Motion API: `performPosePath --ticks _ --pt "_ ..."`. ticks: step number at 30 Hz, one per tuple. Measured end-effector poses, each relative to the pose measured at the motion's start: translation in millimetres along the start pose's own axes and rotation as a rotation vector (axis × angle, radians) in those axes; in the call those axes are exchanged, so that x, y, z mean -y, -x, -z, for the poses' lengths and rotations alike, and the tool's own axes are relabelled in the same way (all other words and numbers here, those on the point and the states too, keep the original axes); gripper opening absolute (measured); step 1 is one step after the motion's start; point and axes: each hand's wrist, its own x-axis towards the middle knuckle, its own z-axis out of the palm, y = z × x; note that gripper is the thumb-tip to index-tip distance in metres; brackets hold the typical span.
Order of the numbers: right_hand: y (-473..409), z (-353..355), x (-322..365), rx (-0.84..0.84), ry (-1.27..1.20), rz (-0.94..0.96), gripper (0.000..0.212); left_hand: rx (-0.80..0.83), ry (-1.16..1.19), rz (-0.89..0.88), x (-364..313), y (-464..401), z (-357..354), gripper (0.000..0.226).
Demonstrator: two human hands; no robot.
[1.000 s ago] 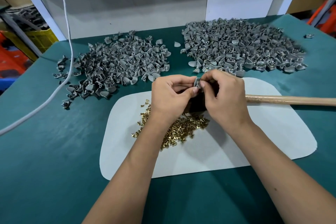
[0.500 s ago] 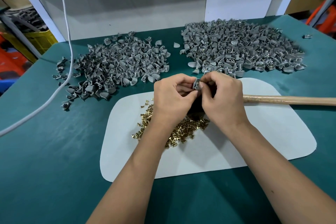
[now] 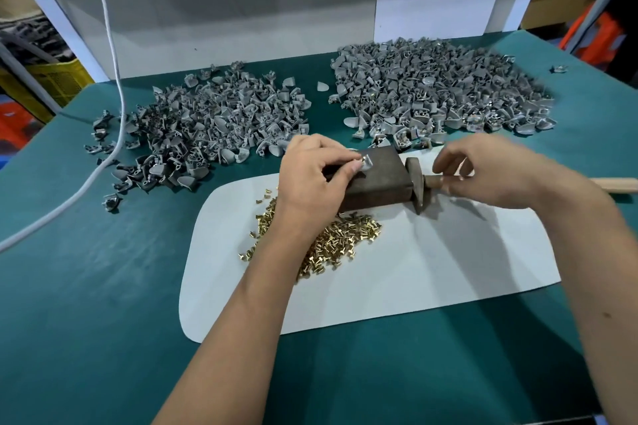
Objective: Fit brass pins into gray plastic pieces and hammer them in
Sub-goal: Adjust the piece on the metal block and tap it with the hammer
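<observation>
My left hand (image 3: 310,176) pinches a small gray plastic piece (image 3: 366,162) and holds it on top of a dark metal block (image 3: 383,183). Just right of the block lies the hammer (image 3: 416,183), its wooden handle pointing right. My right hand (image 3: 500,172), blurred, curls its thumb and fingers round the handle close to the head. A heap of brass pins (image 3: 340,245) lies on the white mat (image 3: 431,272) in front of the block, partly hidden by my left forearm.
Two big heaps of gray pieces lie at the back of the green table: one at the left (image 3: 214,128), one at the right (image 3: 438,93). A white cable (image 3: 114,86) hangs down over the left heap. A grey wall panel closes the back.
My hands have parted. The right hand left the gray piece and moved right onto the hammer handle. The left hand lowered the piece onto the block, which now shows.
</observation>
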Motion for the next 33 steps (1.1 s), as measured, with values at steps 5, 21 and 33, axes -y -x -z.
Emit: performPosePath --ticks 5,21,33 --pt "-2.4 -17.9 -4.0 -0.044 0.016 0.016 0.014 0.055 0.047 0.088 4.2 0.0 2.4 0.007" --pt "6.1 5.8 50.7 -0.29 -0.114 0.16 0.025 0.083 0.057 0.093 1.9 -2.1 6.0 0.022" --pt "7.5 7.4 55.3 -0.38 0.096 0.149 0.023 0.094 0.053 0.127 1.3 -2.0 5.4 0.019"
